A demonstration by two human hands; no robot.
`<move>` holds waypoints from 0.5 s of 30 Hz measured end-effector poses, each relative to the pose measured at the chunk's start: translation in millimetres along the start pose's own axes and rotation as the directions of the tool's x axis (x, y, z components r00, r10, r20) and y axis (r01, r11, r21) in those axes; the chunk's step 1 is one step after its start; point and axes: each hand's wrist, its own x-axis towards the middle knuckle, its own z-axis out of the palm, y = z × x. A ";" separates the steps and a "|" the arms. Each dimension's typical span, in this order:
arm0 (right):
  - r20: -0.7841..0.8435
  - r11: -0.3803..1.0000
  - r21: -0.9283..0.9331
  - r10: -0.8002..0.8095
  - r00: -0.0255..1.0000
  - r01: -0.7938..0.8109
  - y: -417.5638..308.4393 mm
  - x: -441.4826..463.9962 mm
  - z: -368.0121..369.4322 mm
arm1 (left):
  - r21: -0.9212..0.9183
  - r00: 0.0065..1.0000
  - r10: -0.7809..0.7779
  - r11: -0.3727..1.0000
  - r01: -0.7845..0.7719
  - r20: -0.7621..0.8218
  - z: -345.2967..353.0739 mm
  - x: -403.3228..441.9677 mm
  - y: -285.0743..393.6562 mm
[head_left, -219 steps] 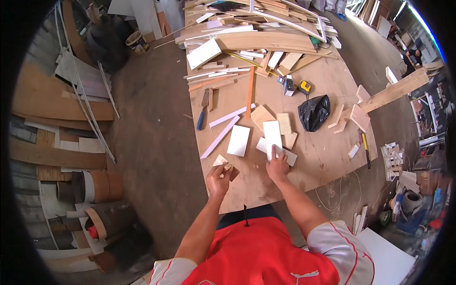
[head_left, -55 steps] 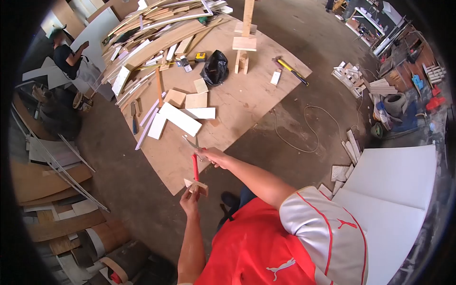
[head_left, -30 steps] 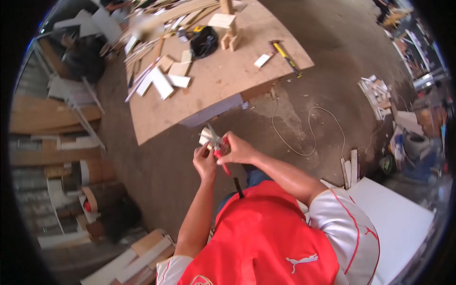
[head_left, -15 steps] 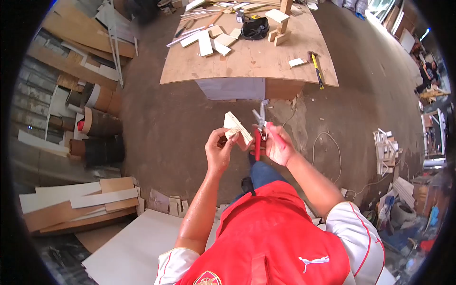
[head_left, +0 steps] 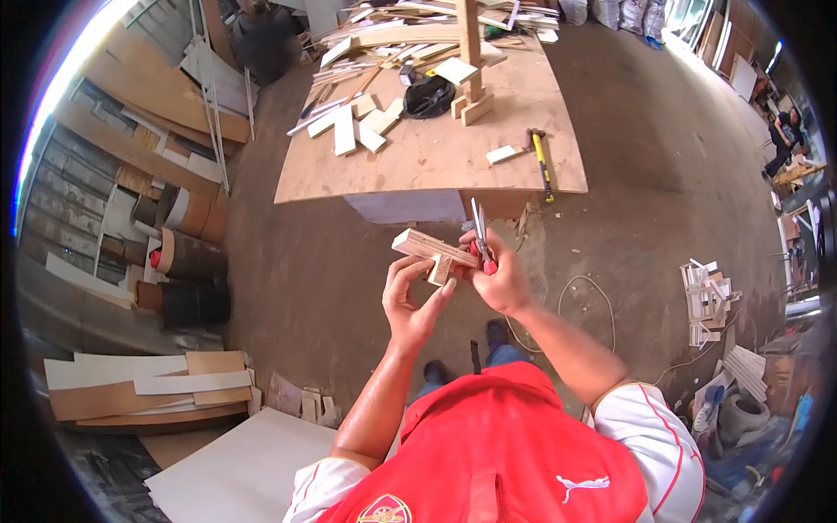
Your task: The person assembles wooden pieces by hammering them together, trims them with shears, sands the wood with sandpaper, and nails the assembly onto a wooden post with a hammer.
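left hand pinches wood piece between thumb and fingers, slightly parted. right hand, fingers curled closed, grips scissors at its end. hammer on table.

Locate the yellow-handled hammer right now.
In the head view, the hammer lies near the front right corner of the wooden table, just right of a small white block.

Left hand holding wooden piece, right hand gripping red-handled tool, worktable ahead

Top edge crops post; right hand partly hides red handles.
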 end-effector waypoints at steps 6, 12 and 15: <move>0.110 0.978 -0.035 -0.201 0.973 0.206 -36.9 46.2 -60.2 | -0.766 0.794 -0.584 0.428 0.480 0.172 49.3 10.4 0.7; 0.256 0.965 -0.079 -0.222 0.941 0.249 -57.7 75.4 -60.3 | -0.832 0.799 -0.342 0.080 0.550 0.495 38.6 37.0 3.6; 0.196 0.970 0.000 -0.239 0.951 0.243 -66.9 77.6 -51.4 | -0.813 0.830 -0.510 0.369 0.449 0.227 26.9 44.5 15.3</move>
